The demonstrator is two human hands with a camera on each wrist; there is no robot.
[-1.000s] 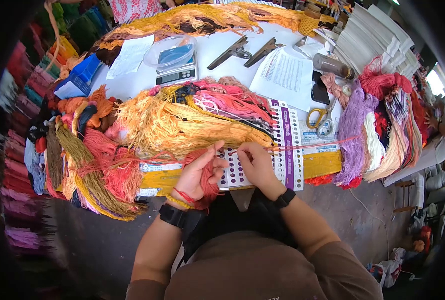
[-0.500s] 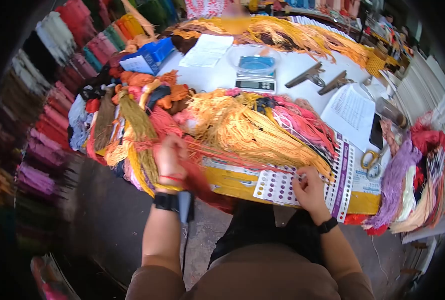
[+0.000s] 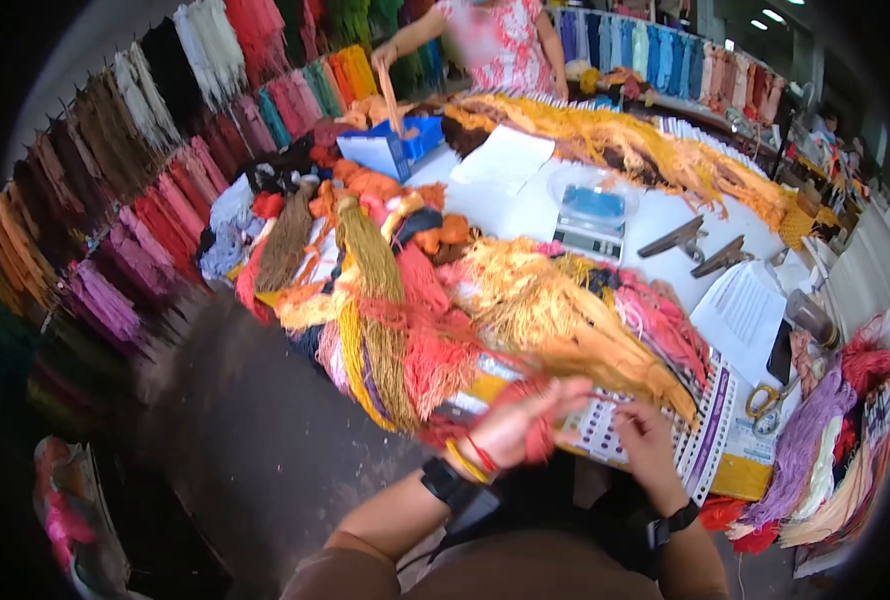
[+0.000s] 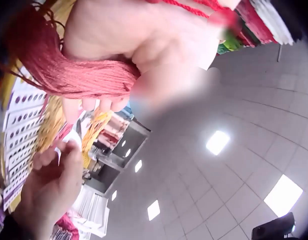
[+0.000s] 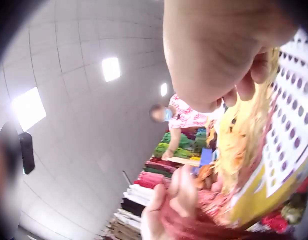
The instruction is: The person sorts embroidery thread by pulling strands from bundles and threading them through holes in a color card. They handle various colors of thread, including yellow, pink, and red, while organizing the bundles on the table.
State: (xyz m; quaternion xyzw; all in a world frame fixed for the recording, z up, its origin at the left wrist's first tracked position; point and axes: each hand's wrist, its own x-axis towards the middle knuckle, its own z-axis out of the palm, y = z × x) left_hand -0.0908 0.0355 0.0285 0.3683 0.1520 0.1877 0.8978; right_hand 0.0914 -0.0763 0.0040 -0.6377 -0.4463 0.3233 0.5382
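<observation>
My left hand [image 3: 505, 428], palm turned up, holds a bundle of dusty-red embroidery thread [image 4: 89, 77]; the fingers curl round it in the left wrist view. Loose red strands trail from the bundle past my wrist. Close by on the right, my right hand [image 3: 651, 450] has its fingers bent in against the thumb. It pinches a thin red strand that runs across from the left hand. Below both hands lies a white thread card [image 5: 289, 120] with rows of round holes and a purple band, at the table's front edge.
Yellow-orange thread [image 3: 555, 310] and an olive skein [image 3: 370, 280] cover the near table. Further back are a scale [image 3: 590, 220], a blue box [image 3: 420, 138] and metal clips [image 3: 675, 237]. Scissors [image 3: 765, 408] lie right. Another person [image 3: 500, 45] stands across the table.
My left hand swung out to the left with the red thread, then came back beside the right hand. The head view has turned left, bringing the hanging skeins and the other person into view.
</observation>
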